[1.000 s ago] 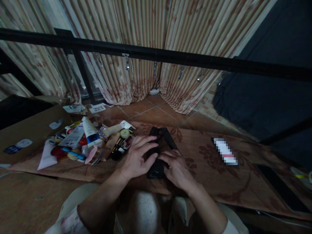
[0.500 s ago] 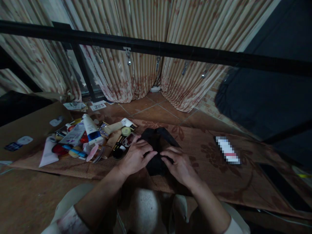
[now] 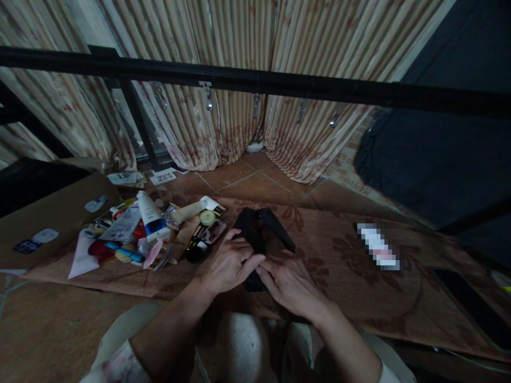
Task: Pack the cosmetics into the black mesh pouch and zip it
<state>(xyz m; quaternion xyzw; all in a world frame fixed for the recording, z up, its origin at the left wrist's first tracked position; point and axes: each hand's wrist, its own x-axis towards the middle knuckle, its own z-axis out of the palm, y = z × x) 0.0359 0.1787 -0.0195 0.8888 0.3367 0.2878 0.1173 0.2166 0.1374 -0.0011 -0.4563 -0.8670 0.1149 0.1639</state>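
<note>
A black pouch (image 3: 255, 234) lies on the brown patterned mat (image 3: 339, 255) in front of my knees. My left hand (image 3: 229, 263) rests on its left side with the fingers curled over the near end. Beside it, my right hand (image 3: 287, 282) presses on the near right part, fingers bent and meeting the left fingertips over the dark fabric. Both hands grip the pouch; its near end is hidden beneath them. Two flaps of it stick out beyond my fingers.
A heap of cosmetics, tubes (image 3: 149, 215) and small jars lies on the mat to the left, beside a cardboard box (image 3: 51, 213). A blurred-out card (image 3: 377, 247) and a dark flat slab (image 3: 475, 311) lie to the right. A black rail (image 3: 255, 82) crosses before striped curtains.
My hands have drawn closer together over the pouch's near end, the left fingers curling in. The pouch's flaps have shifted slightly.
</note>
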